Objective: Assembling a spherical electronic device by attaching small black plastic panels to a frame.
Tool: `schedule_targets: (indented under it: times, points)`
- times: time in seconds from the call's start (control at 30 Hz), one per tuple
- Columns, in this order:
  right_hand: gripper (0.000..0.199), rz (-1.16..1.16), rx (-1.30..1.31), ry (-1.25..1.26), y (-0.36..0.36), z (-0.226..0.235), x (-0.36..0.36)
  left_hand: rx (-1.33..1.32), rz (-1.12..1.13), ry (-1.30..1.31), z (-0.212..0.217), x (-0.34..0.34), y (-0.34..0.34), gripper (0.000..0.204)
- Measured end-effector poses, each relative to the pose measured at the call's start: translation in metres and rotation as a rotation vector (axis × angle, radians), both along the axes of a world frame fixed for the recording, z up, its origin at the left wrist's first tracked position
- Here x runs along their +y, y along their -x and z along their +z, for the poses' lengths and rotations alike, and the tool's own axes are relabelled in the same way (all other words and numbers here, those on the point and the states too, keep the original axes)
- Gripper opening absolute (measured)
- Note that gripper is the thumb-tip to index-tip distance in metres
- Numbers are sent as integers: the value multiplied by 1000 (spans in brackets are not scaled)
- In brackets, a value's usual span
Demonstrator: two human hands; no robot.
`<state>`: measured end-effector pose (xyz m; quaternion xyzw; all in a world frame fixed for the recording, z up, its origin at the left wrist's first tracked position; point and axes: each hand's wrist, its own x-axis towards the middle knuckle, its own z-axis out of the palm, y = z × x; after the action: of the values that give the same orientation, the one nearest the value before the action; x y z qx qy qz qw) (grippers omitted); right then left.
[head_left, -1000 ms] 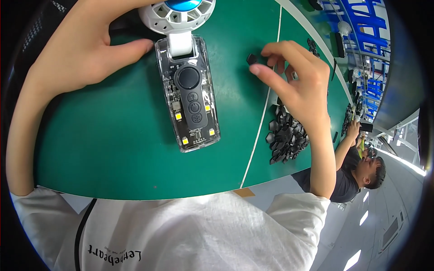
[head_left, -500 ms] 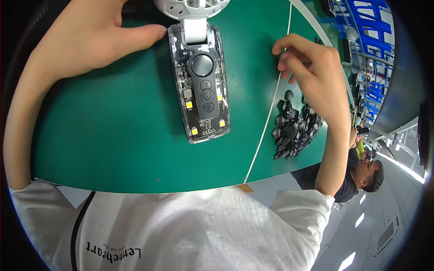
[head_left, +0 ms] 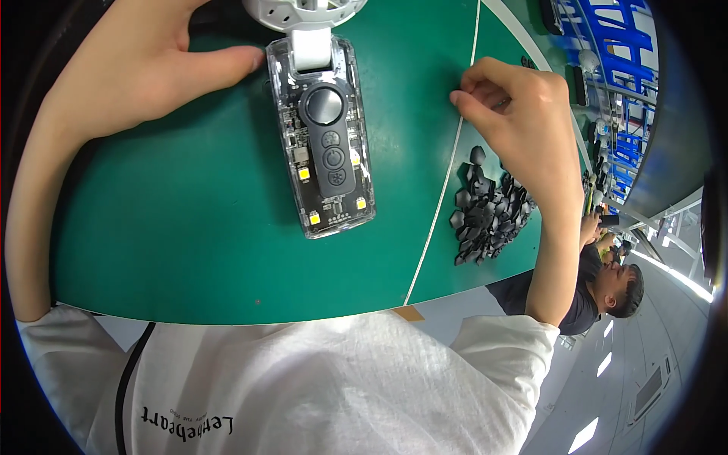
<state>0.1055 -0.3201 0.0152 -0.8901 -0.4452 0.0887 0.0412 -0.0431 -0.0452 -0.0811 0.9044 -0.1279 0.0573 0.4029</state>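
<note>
A handheld fan [head_left: 326, 171] with a clear handle lies on the green table. Its handle shows a circuit board, small yellow lights and a dark button strip, and its white round head [head_left: 303, 11] is cut off by the upper edge. My left hand [head_left: 144, 72] is beside the head, thumb stretched to the handle's upper left edge; its other fingers are out of view. Over the white line, my right hand [head_left: 523, 121] has thumb and forefinger curled together, and what lies between them is hidden. Below it sits a pile of small black angular pieces [head_left: 493, 216].
The green tabletop [head_left: 182, 220] has a curved front edge close to my body and a white line [head_left: 432, 212] across it. On the right are blue racks [head_left: 622, 53] and a co-worker in a dark shirt [head_left: 580, 303].
The fan and my left hand have shifted slightly left together. My right hand's thumb and forefinger have drawn closer; the dark spot by its fingertips no longer shows clearly.
</note>
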Motion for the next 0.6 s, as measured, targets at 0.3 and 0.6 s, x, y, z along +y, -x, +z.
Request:
schedule_targets:
  times: [0.3,0.6]
  points:
    - [7,184,-23,-264,17,12,14,-12,43,-27,-15,31,11,69]
    - [14,353,230,-780,54,-18,71,-114,69,40,22,-11,4,66]
